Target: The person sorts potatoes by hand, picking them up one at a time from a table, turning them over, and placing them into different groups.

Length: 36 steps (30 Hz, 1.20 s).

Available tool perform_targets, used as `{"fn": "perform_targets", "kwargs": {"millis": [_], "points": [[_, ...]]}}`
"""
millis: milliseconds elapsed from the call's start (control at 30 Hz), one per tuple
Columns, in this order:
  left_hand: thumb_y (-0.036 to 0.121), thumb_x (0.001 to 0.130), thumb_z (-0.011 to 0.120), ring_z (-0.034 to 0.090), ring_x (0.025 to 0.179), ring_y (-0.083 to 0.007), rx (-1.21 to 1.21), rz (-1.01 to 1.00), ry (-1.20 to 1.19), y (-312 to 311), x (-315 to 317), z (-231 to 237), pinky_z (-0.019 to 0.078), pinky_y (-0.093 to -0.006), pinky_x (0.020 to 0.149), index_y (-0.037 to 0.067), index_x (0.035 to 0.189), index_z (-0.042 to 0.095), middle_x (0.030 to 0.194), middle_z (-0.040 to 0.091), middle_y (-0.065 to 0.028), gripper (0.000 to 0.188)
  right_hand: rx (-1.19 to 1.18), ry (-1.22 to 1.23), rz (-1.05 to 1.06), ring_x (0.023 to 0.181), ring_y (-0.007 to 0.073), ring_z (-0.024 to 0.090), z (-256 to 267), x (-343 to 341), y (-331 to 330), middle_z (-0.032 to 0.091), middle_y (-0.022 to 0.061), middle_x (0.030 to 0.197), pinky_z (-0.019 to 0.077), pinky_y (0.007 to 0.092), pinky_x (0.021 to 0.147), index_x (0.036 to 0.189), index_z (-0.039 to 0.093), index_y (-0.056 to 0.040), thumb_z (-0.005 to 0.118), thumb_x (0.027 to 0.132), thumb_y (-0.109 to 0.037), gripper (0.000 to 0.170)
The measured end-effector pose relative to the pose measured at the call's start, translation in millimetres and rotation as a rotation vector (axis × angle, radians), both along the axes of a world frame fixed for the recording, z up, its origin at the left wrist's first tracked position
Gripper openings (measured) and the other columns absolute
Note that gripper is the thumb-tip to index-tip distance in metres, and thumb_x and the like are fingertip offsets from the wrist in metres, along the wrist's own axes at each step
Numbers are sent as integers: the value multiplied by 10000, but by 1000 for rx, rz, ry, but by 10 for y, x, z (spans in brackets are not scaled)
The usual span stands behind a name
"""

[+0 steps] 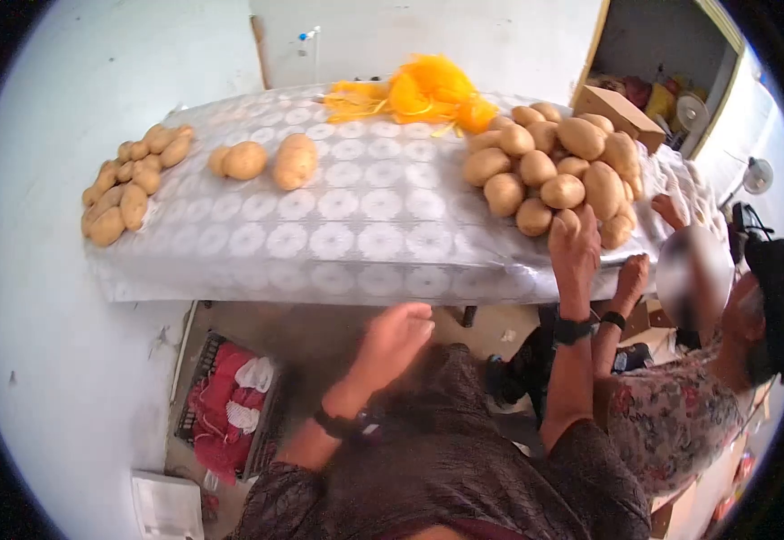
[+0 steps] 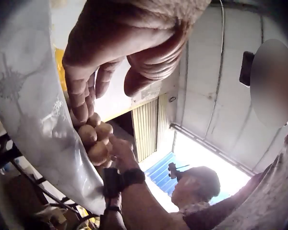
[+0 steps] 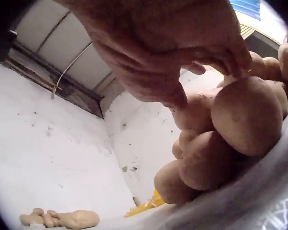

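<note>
On the right part of the table, my right hand (image 1: 576,254) (image 3: 168,52) reaches into the near side of a large potato heap (image 1: 563,191). Its thumb and bent fingers grip a potato (image 3: 197,115) in the right wrist view; the fingers partly cover it. My left hand (image 1: 394,346) (image 2: 129,43) hangs in front of the table's near edge, fingers loosely bent, holding nothing. Left of centre lie a large potato (image 1: 296,162) and a small group (image 1: 245,160). Another potato pile (image 1: 133,184) sits at the far left.
Yellow netting (image 1: 437,94) lies at the table's back edge, on a patterned cover (image 1: 333,239). A cardboard box (image 1: 620,117) is behind the heap. Another person's hand (image 1: 630,279) is close on the right. Below stands a crate (image 1: 201,360) with red netting.
</note>
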<state>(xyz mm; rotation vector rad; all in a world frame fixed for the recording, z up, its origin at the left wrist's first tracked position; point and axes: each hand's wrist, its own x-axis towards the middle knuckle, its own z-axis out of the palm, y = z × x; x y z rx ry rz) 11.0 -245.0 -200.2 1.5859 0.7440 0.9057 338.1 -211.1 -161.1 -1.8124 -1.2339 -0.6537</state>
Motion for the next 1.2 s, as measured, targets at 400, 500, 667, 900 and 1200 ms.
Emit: {"fn": "perform_targets", "kwargs": {"millis": [400, 500, 667, 900, 1200], "points": [[144, 811, 682, 589, 1032, -290, 733, 693, 426, 1445, -725, 341, 500, -372, 837, -20, 1219, 532, 1111, 593, -195, 465, -102, 242, 421, 983, 418, 615, -344, -804, -379, 615, 286, 1076, 489, 446, 854, 1214, 533, 58, 662, 844, -148, 442], [187, 789, 667, 511, 1100, -430, 715, 742, 581, 1780, -796, 562, 417, -466, 962, -13, 1279, 476, 1193, 531, -269, 563, -112, 272, 475, 932, 387, 643, -321, -875, -404, 648, 255, 999, 505, 428, 820, 1174, 567, 50, 663, 852, -168, 400], [220, 771, 676, 464, 1176, -410, 717, 763, 773, 2557, -895, 505, 408, -444, 977, -22, 1332, 415, 1205, 529, -268, 664, -153, 387, 565, 845, 321, 674, -420, -861, -458, 668, 216, 946, 530, 391, 739, 1173, 578, 25, 679, 863, -178, 385], [214, 725, 704, 526, 1116, -405, 772, 728, 902, 3415, -954, 125, 408, -476, 972, 35, 1332, 429, 1214, 564, -225, 689, -267, 570, 635, 777, 192, 661, -382, -836, -568, 677, 163, 869, 528, 330, 674, 1122, 598, 16, 646, 883, -134, 287], [222, 625, 782, 536, 1097, -425, 543, 790, 992, 3527, -937, 161, 445, -491, 911, 55, 1348, 349, 1183, 592, -219, 859, -271, 431, 595, 781, 234, 659, -653, -731, -634, 657, 197, 895, 513, 343, 675, 1038, 625, 1, 657, 869, -122, 211]]}}
